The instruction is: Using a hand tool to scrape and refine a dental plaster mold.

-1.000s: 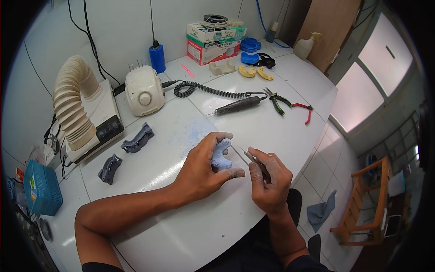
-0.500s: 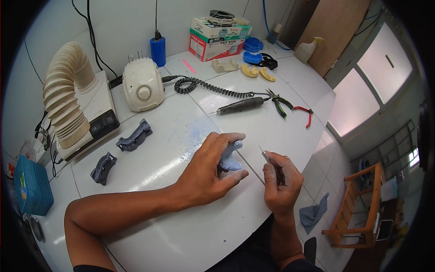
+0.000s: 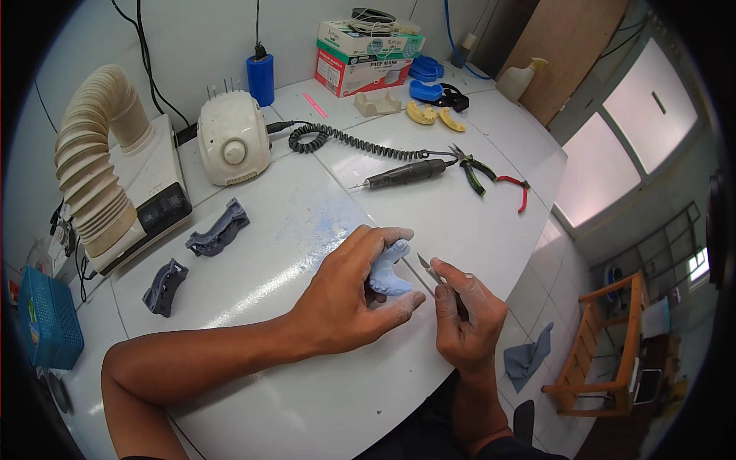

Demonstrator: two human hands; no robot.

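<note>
A light blue dental cast (image 3: 389,277), curved and toothed along its outer side, is gripped between the fingers and thumb of my left hand (image 3: 343,285). Part of the cast lies hidden behind the fingers. In my right hand (image 3: 471,316) is a slim craft knife (image 3: 427,266), held like a pen, with its blade pointing up and left. The blade is close to the cast but apart from it. Pale dust coats the fingertips of both hands. Blue dust (image 3: 322,222) is scattered on the white table (image 3: 284,399) beyond my left hand.
Two dark grey mould pieces (image 3: 218,228) lie left. Behind are a ribbed suction hose (image 3: 92,161), a motor control box (image 3: 234,142), a rotary handpiece (image 3: 408,173), pliers (image 3: 474,172), yellow casts (image 3: 422,114) and boxes (image 3: 366,69). The table's curved edge runs along the right.
My right hand has moved left, bringing the knife nearer the cast. The cast has turned in my left hand, showing more of its curve. The view has shifted slightly.
</note>
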